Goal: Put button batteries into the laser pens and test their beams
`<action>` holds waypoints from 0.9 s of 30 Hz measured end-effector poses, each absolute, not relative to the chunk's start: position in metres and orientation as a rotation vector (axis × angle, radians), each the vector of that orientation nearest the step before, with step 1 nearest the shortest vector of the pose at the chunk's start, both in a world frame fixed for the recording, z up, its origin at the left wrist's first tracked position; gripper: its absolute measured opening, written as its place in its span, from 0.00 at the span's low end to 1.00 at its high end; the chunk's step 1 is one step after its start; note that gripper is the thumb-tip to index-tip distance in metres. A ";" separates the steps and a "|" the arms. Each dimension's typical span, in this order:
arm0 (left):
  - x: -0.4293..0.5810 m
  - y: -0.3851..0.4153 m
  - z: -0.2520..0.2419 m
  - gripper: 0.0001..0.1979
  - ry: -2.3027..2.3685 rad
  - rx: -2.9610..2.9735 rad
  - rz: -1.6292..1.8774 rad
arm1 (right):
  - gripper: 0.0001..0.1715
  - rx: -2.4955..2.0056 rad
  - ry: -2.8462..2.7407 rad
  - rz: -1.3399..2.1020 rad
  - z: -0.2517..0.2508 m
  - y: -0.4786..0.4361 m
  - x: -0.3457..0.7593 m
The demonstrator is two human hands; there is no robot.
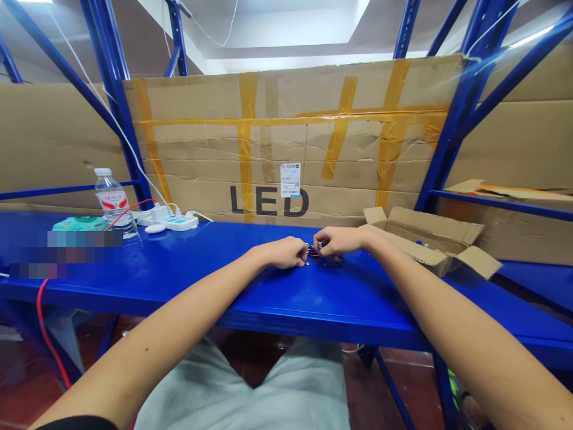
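Observation:
My left hand [289, 252] is closed just above the blue tabletop, its fingers curled around the end of a small bundle of thin, dark and coloured strands [312, 251]. To its right, my right hand [339, 240] has its fingers bent down in a pinch at the bundle's other end. Beneath the right fingers shows a small dark-blue piece [330, 261] with a dark loop at its side. What exactly the bundle and the blue piece are is too small to tell, and my fingers partly hide them.
An open cardboard box [430, 236] stands to the right. At the left are a water bottle [114, 203], a teal packet [83, 224] and a white power strip [176, 221] with plugs and cables. A taped cardboard sheet [201, 155] marked LED walls the back between blue posts.

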State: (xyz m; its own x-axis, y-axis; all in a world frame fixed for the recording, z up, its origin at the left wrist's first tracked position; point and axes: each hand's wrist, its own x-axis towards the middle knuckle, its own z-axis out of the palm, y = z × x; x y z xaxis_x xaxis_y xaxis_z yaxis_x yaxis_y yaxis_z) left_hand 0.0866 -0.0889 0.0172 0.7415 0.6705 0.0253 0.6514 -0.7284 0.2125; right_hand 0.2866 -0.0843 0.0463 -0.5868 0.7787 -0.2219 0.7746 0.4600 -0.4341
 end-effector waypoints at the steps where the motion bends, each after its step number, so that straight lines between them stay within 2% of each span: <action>1: 0.087 -0.089 0.018 0.03 1.052 2.738 0.140 | 0.09 -1.419 -2.679 0.789 0.046 -0.084 0.287; 15: 0.086 -0.093 0.023 0.05 0.973 2.773 0.101 | 0.08 -1.375 -2.678 0.804 0.045 -0.083 0.286; 21: 0.084 -0.093 0.023 0.04 0.938 2.801 0.167 | 0.09 -1.309 -2.696 0.911 0.045 -0.082 0.286; 23: 0.084 -0.092 0.023 0.04 0.921 2.795 0.319 | 0.09 -1.293 -2.695 0.960 0.045 -0.083 0.286; 27: 0.086 -0.091 0.023 0.06 0.862 2.805 0.973 | 0.10 -1.280 -2.716 0.998 0.047 -0.085 0.287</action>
State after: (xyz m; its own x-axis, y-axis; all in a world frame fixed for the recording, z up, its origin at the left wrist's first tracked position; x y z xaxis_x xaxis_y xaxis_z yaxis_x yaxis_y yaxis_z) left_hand 0.0862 -0.0910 0.0228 0.6467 0.5213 0.5569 0.4901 -0.8434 0.2204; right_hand 0.2867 -0.0854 0.0472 -0.6725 0.6874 -0.2743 0.7015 0.4738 -0.5324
